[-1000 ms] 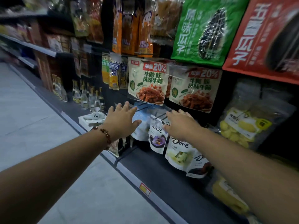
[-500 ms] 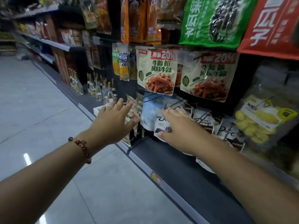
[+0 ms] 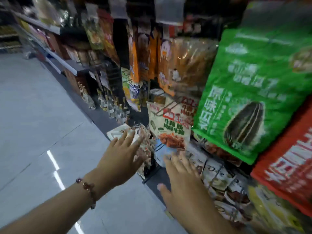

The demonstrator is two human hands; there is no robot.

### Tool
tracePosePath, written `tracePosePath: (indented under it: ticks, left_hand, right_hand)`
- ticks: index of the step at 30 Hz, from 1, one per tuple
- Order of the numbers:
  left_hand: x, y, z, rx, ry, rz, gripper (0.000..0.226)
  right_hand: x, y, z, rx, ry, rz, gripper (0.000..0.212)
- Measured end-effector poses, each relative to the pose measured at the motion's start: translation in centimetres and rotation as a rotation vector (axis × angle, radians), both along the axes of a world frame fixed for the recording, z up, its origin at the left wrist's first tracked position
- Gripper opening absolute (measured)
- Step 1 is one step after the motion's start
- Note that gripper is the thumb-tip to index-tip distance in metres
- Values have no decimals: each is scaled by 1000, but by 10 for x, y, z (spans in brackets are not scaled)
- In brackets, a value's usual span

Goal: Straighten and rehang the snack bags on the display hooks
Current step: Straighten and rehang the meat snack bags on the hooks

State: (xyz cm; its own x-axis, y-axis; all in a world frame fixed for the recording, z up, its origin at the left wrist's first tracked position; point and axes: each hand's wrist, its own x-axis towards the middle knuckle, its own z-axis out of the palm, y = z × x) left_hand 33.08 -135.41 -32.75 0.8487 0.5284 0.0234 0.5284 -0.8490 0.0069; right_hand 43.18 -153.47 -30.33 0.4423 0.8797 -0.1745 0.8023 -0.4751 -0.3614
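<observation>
Snack bags hang in rows on display hooks along the shelf at the right. My left hand (image 3: 122, 161), with a bead bracelet on the wrist, reaches with straight fingers toward a patterned bag (image 3: 146, 146) at the row's left end. My right hand (image 3: 182, 181) is spread flat in front of a pale blue bag (image 3: 163, 152) and several small white Dove bags (image 3: 214, 173). A white bag with a red 20% label (image 3: 170, 127) hangs just above my hands. Neither hand holds anything. The picture is motion-blurred.
A big green sunflower-seed bag (image 3: 253, 92) and a red bag (image 3: 290, 168) hang close at the right. Orange bags (image 3: 148, 54) hang higher up. Bottles (image 3: 109, 105) stand on the low shelf farther along. The grey tiled aisle floor (image 3: 42, 132) lies to the left.
The view has swung up and closer to the shelf. Both hands have moved forward toward the lower hanging bags, fingers still spread and holding nothing.
</observation>
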Motion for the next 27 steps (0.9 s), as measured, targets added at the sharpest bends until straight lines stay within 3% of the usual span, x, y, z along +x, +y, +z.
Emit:
tracePosePath:
  ticks: [6,16,27]
  left_hand:
    - [-23,42,81,-131,87,-20,68]
    - [-78,154,164,-138,190,-257,68]
    - [37,162,139,-106,337,-427,71]
  right_hand:
    - [-28,43,70,-84,60,-167,77]
    - [-88,133,149,-72,75,-495,74]
    - [-33,138,114,-104,19,-644,74]
